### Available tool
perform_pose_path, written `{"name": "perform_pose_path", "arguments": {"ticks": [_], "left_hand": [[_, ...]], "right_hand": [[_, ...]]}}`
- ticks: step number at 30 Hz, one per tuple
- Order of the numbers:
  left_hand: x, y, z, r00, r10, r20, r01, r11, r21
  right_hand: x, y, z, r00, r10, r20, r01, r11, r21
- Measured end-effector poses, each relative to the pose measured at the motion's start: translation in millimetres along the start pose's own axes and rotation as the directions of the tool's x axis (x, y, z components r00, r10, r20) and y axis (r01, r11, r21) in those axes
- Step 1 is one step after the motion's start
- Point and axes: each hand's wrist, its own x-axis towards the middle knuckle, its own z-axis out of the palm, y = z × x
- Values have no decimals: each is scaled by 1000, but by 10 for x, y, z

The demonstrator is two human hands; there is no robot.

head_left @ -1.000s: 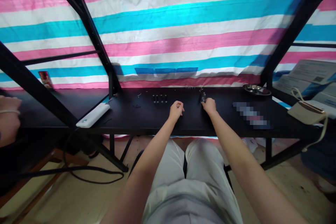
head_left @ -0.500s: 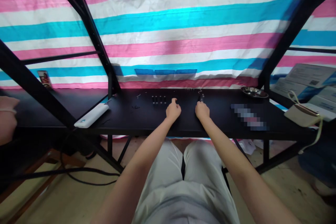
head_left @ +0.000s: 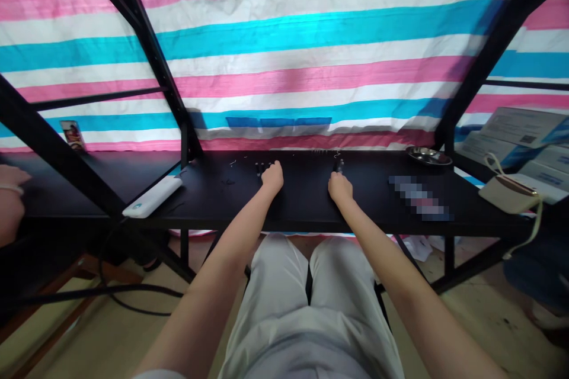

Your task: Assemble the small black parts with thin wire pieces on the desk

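Observation:
Several small black cylinders (head_left: 257, 169) with pale ends stand in a row on the black table (head_left: 306, 207). My left hand (head_left: 272, 176) is closed at the right end of this row, its fingertips among the cylinders and covering some of them. Whatever those fingers pinch is hidden. Farther right, my right hand (head_left: 341, 186) rests low over the table, fingers curled around a small black cylinder (head_left: 336, 167) that pokes out past the fingertips. Another small dark piece with a greyish tip (head_left: 341, 164) shows right beside it.
A white oblong device (head_left: 153, 196) lies at the left, a shiny metal dish (head_left: 429, 156) at the back right. Nearer is a blurred-out item (head_left: 420, 198), then a beige pouch (head_left: 509, 194) and boxes (head_left: 515, 136). Another person's hand (head_left: 11, 189) shows at far left.
My left hand has moved left, from beside the row of cylinders onto its right end, and its extended finger has curled in. My right hand stays in place.

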Motion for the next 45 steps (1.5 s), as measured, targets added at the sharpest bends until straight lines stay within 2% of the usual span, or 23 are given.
{"name": "perform_pose_path", "arguments": {"ticks": [3, 6, 9, 12, 15, 17, 20, 24, 32, 36, 41, 45], "left_hand": [[-14, -15, 35, 997, 45, -65, -52, 992, -118], [-38, -7, 152, 993, 7, -117, -52, 922, -384], [-115, 54, 309, 993, -48, -105, -31, 764, -645], [-249, 145, 410, 995, -101, -7, 48, 535, -844], [-387, 211, 411, 999, 4, 48, 43, 374, -926], [-451, 232, 379, 990, 103, 100, 60, 335, -940], [-494, 244, 339, 972, 178, 156, 91, 327, -941], [-500, 254, 326, 971, 175, 165, 101, 323, -941], [-472, 210, 324, 994, 37, 104, 88, 300, -950], [-472, 199, 336, 997, 10, 80, 72, 344, -936], [-477, 204, 372, 994, 54, 90, 63, 384, -921], [-455, 172, 411, 1000, 3, 2, 0, 395, -919]], "right_hand": [[6, 8, 2, 1000, 4, 7, -4, 1000, -2], [6, 7, 7, 1000, -13, -7, 13, 1000, 9], [-13, -31, -2, 988, -135, -73, 139, 989, 57], [-52, -106, -30, 924, -341, -174, 362, 925, 111], [-86, -167, -59, 860, -462, -215, 493, 862, 117], [-95, -179, -64, 838, -505, -205, 533, 839, 111], [-93, -161, -43, 823, -539, -178, 561, 820, 110], [-95, -135, -14, 842, -514, -165, 535, 835, 127], [-124, -136, -50, 889, -435, -141, 454, 879, 148], [-119, -124, -31, 871, -462, -165, 486, 857, 168], [-129, -120, -34, 833, -528, -163, 549, 824, 136], [-127, -118, -57, 834, -522, -181, 536, 843, 40]]}}
